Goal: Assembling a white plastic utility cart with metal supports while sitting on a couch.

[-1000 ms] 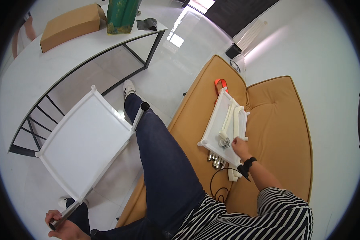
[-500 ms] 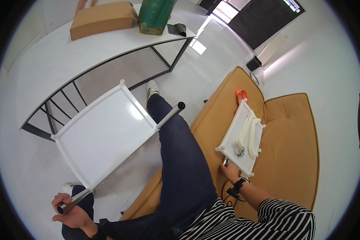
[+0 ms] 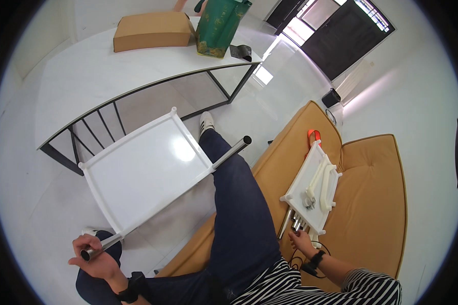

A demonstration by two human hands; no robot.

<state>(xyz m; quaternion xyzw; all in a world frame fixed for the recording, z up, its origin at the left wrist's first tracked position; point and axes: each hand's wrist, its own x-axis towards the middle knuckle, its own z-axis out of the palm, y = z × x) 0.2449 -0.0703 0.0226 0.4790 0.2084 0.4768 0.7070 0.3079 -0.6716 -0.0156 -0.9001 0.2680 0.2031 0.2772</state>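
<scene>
A white plastic shelf panel (image 3: 147, 170) with raised rims and corner sockets rests across my lap area, with shiny metal tubes standing in two of its corners. My left hand (image 3: 99, 260) is curled round the tube (image 3: 109, 242) at the near corner. Another tube (image 3: 232, 152) rises from the right corner beside my thigh. On the sofa, my right hand (image 3: 304, 243) has its fingers closed at the ends of several short metal tubes (image 3: 298, 222). They stick out from under a second white panel (image 3: 296, 193), and a loose tube (image 3: 285, 223) lies left of them.
Cream plastic parts (image 3: 324, 178) lie on the second panel, with an orange-red strap (image 3: 314, 136) behind it. The tan sofa (image 3: 369, 178) is at the right. A white table (image 3: 76, 86) holds a cardboard box (image 3: 152, 33) and a green bag (image 3: 220, 30). A black cable (image 3: 326, 247) runs by my right wrist.
My right hand has drawn back toward me, and more of the metal tubes now show beyond the second panel's edge. My left hand stays at its tube. The whole view has shifted slightly.
</scene>
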